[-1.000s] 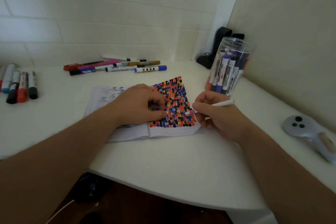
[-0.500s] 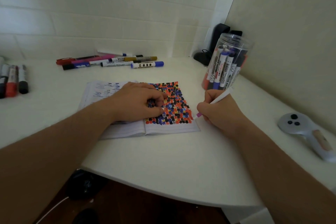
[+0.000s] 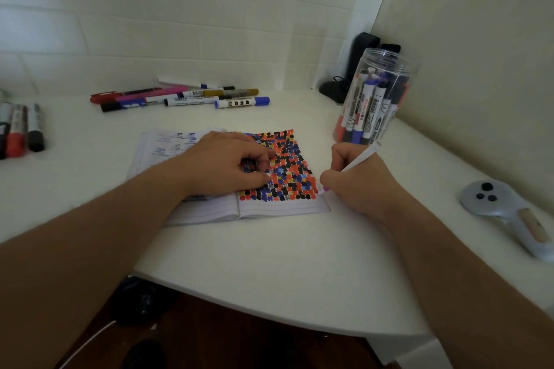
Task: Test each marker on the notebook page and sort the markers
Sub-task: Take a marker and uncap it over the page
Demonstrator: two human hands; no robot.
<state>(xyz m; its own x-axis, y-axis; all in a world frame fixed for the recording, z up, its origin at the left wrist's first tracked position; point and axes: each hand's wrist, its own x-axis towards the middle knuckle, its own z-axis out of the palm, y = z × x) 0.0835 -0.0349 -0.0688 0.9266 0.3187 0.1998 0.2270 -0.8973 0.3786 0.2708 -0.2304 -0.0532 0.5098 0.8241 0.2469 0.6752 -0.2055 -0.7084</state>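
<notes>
White desk, clear jar of upright markers, right hand grip holding pink marker, left hand grip pinching cap

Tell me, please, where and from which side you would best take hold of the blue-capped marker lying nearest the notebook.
Grip the blue-capped marker across its white barrel, coming from above. It lies flat on the desk, a little apart from the others, with both long sides open.
</notes>
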